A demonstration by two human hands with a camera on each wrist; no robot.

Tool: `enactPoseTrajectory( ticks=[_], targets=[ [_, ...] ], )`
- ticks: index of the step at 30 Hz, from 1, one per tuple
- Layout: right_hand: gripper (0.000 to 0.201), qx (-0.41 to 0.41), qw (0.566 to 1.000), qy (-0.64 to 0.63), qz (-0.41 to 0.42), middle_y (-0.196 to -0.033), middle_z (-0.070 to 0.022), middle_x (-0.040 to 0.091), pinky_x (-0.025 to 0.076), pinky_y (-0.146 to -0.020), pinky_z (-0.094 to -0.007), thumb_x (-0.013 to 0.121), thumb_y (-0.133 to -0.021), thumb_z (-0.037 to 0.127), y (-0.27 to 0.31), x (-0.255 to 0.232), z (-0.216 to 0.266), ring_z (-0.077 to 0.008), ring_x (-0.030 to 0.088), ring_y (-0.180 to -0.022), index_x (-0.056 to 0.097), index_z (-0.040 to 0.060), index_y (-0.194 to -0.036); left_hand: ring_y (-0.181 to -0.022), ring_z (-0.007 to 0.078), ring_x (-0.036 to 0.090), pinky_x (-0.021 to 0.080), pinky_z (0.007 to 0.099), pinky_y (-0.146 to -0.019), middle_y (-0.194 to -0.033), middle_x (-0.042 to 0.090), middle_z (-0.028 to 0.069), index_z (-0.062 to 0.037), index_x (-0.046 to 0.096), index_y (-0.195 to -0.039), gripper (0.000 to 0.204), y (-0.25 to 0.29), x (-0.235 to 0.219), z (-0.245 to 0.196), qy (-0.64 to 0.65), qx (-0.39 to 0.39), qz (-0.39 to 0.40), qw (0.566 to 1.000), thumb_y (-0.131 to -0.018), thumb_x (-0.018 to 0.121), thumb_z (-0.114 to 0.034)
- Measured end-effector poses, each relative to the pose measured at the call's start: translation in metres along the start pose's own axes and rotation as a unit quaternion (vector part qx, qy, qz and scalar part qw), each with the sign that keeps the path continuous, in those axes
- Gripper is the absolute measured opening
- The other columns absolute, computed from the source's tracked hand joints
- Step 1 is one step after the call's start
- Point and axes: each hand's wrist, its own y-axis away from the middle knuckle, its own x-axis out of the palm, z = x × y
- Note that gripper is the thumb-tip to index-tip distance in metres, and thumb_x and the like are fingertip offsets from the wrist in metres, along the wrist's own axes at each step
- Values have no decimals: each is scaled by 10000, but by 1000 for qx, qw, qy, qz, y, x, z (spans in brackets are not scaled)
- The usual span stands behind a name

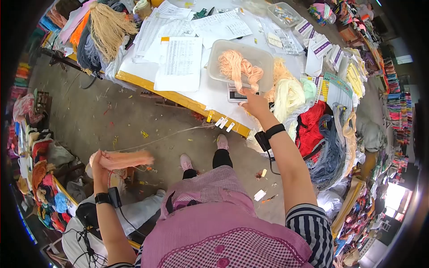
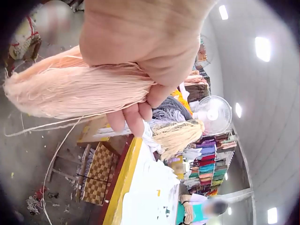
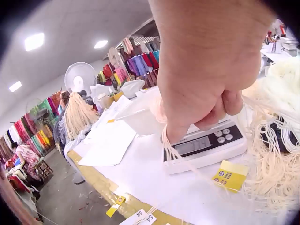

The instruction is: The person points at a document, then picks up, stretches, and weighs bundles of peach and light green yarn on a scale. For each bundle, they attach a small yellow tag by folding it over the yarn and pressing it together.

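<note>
Off to the left of the table, the left hand (image 1: 99,167) grips a peach yarn bundle (image 1: 129,160), which sticks out sideways from the fist; the left wrist view shows the fingers curled round its strands (image 2: 79,89). The right hand (image 1: 258,106) is over a small digital scale (image 1: 233,94) at the table's edge, pinching peach strands (image 3: 169,149) that hang over the scale's front. More peach yarn (image 1: 232,64) lies in a clear plastic tub (image 1: 214,73) on the scale. A thin thread (image 1: 178,131) runs from the left hand's side towards the table.
Printed sheets (image 1: 181,62) cover the table's left part. Cream yarn (image 1: 288,96), red yarn (image 1: 311,125) and blue-grey yarn (image 1: 328,152) lie at the right. Numbered tags (image 1: 225,123) hang at the yellow table edge (image 1: 156,91). A fan (image 2: 213,114) stands beyond.
</note>
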Motion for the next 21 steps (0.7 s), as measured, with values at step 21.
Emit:
enactPoseTrajectory(
  ticks=[21],
  targets=[
    [79,28,888,-333,-316,-754,58,573,391,-611,-192,673,-814,60,256,-223,72,-22,498,-699,633,26,-873,-662,150,547,427,276,-637,-720,564,42,-83,531,-786,233,-16,8,-15,-3,12,160,987,-942,525,-255]
  ],
)
